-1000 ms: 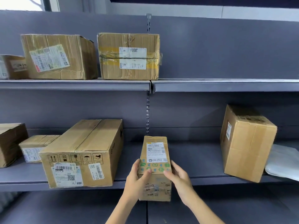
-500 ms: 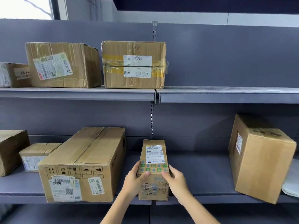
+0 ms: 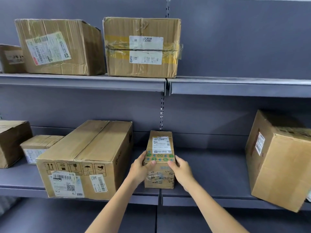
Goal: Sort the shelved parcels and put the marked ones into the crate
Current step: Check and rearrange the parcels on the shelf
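A small narrow cardboard parcel with a white label and green symbols on top rests on the middle shelf near its front edge. My left hand grips its left side and my right hand grips its right side, thumbs on top. No crate is in view.
A large long carton lies just left of the small parcel. Two more boxes sit at the far left. A tilted box overhangs the shelf edge at right. The upper shelf carries a labelled box and a taped box.
The small parcel has gone from hanging over the shelf's front edge to lying further in on the shelf, both hands still on it. The view has come closer.
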